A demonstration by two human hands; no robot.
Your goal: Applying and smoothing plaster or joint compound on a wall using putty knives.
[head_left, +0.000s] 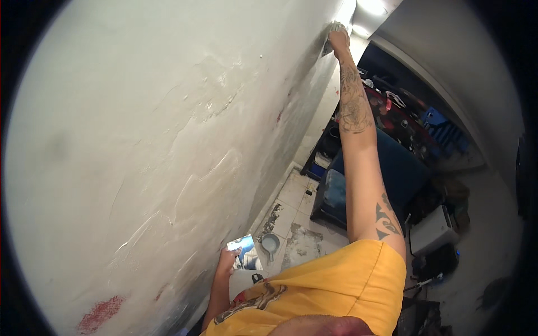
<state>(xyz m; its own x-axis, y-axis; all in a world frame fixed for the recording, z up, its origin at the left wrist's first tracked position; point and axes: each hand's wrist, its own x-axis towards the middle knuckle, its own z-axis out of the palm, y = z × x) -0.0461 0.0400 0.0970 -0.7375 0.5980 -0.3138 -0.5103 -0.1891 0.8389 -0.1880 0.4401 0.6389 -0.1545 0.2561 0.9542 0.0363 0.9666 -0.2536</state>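
My right arm reaches high along the white, roughly plastered wall (140, 140), and my right hand (339, 39) grips a flat metal trowel (328, 45) against the wall's far upper edge. Low by the wall, my left hand (228, 257) is closed on a shiny flat metal plate (246, 253); whether anything lies on it is hard to tell. A small round grey pan (269, 246) with a handle sits on the floor just beyond the plate.
The tiled floor (290, 200) has white smears and dark patches. To my right stand a dark blue sofa (330, 201), a cluttered dark shelf (398, 101), a pale box-like object (430, 232) and dark items with a hose or pole. Ceiling lights (370, 8) glow above.
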